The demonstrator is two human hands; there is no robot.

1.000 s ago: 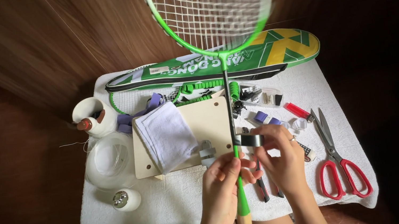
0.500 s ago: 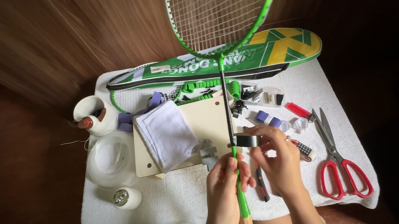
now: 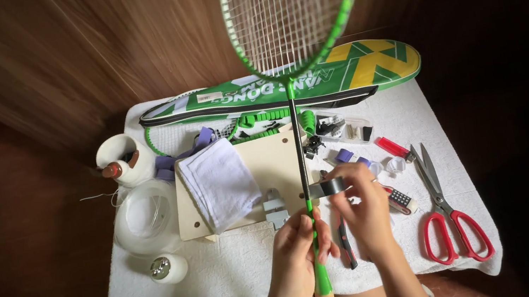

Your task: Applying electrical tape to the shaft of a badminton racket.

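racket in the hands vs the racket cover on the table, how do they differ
The racket is held up over the table, left hand on its shaft near the handle, right hand holding dark tape against the shaft; the racket cover lies flat along the table's far edge. The racket is a thin frame with open strings; the cover is a solid flat bag. The cover has a yellow patterned end; the racket shows none. Both are mainly green.
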